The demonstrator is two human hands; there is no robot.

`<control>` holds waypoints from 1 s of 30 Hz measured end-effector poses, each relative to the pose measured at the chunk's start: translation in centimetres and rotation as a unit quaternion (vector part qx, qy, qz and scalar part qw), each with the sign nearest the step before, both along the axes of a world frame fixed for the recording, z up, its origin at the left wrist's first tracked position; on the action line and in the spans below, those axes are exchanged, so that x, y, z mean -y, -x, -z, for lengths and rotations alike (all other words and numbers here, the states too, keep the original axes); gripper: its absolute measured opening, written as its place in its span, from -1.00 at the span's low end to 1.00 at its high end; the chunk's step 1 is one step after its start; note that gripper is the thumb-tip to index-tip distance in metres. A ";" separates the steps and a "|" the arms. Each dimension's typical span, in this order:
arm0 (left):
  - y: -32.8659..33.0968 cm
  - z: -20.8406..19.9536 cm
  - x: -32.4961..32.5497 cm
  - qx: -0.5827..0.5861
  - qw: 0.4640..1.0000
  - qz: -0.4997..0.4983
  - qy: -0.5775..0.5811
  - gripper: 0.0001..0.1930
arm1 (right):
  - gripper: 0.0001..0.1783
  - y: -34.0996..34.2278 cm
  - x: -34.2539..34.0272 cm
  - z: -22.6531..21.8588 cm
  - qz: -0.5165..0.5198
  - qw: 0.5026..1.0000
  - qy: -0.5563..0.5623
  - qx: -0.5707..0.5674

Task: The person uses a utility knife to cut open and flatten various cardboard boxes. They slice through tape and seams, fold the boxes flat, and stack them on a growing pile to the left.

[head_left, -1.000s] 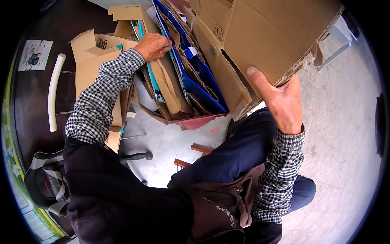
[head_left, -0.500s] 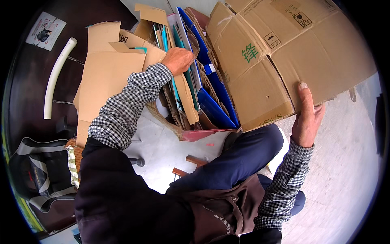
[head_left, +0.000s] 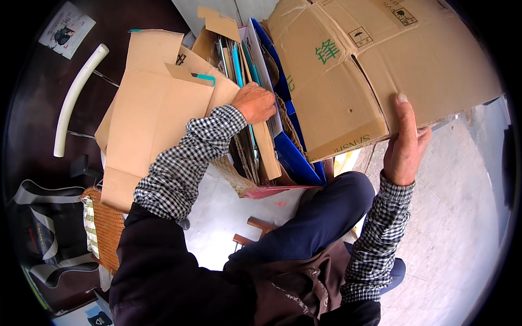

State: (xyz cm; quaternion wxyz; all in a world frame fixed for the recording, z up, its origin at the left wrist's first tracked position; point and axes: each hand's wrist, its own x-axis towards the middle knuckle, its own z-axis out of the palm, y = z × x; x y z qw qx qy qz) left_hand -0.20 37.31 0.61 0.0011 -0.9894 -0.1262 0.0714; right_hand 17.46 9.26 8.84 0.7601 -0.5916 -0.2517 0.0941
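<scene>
While above pale floor (head_left: 435,228), right fingers (head_left: 405,113) around cardboard (head_left: 424,65), left fingers (head_left: 266,102) curled, hold unclear

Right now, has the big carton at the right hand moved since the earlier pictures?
Yes: against the standing blue cardboard, the big carton has shifted left and up the picture, covering more of the blue.

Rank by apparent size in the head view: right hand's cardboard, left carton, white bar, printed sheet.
1. Cardboard in the right hand
2. Left carton
3. White bar and printed sheet: too alike to rank
</scene>
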 end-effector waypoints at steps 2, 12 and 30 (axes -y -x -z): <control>0.1 -0.2 0.2 0.003 1.000 -0.001 0.005 -0.68 | -0.64 0.4 0.5 0.7 0.008 0.999 -0.013 -0.050; -0.3 -2.0 1.1 -0.018 0.997 0.069 0.012 -0.76 | -0.47 2.2 -0.6 -0.5 0.026 0.994 -0.008 -0.108; 0.5 -1.4 2.5 0.076 0.982 0.167 0.045 -0.81 | -0.65 3.1 -2.0 -3.0 0.039 0.994 -0.044 -0.089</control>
